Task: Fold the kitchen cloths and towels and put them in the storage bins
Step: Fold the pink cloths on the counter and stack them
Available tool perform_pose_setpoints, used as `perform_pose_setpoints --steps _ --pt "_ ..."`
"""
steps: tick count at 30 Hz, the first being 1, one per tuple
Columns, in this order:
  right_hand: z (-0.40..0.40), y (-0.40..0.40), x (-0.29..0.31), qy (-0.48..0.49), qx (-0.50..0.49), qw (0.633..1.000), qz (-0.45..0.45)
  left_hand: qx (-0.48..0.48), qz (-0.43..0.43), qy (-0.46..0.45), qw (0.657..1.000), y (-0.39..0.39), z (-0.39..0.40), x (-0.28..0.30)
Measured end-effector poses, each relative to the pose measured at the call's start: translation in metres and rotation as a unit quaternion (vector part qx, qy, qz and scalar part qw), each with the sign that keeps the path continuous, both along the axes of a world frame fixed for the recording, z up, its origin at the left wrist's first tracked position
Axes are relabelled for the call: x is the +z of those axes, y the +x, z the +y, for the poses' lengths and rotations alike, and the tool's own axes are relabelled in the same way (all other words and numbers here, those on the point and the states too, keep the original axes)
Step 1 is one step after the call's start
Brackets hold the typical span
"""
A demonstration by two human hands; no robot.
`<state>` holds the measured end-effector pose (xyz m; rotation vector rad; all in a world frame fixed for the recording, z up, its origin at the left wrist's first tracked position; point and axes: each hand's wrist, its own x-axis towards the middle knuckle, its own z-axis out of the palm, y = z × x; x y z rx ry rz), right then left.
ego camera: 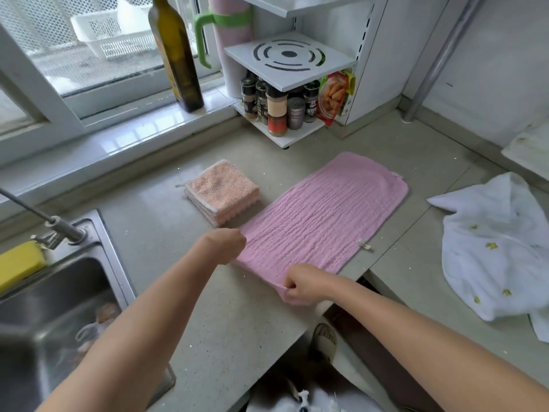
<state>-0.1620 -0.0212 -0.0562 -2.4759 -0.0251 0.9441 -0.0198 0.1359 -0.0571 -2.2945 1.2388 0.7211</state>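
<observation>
The near end of the pink towel (320, 215) is pinched at its two corners: the left corner is held by the curled fingers of the left hand (225, 245), and the right corner is held by the curled fingers of the right hand (300, 285). The pink towel is laid out long and flat on the counter (166, 233), and its far end is pointed toward the spice rack (285, 72). A small loop tag (364, 244) is seen on the right edge of the pink towel. Just to the left of the pink towel, a stack of folded peach cloths (222, 193) is set on the counter, close to the towel's left edge. Well to the right of the pink towel, a white cloth with small yellow marks (493, 251) is left in a loose heap. Behind the pink towel, small spice jars (276, 108) are kept under the rack's shelf, and a tall dark bottle (175, 52) is stood on the window ledge. Far to the left of the pink towel, a steel sink (65, 289) is seen, with a yellow sponge (19, 263) on its edge.
</observation>
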Motion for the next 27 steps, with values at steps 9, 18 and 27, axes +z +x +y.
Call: perform_pose_setpoints --steps 9,18,27 --pt "-0.057 0.016 0.038 0.178 -0.088 0.977 0.075 0.005 0.019 0.007 1.0 0.043 -0.072 0.017" --pt "-0.204 0.038 0.012 0.127 -0.361 0.908 -0.171 0.045 -0.009 -0.16 0.986 0.092 -0.203 0.02" --pt "-0.292 0.054 -0.035 0.061 -0.466 0.867 -0.166 -0.034 -0.027 -0.12 0.992 0.117 -0.322 -0.007"
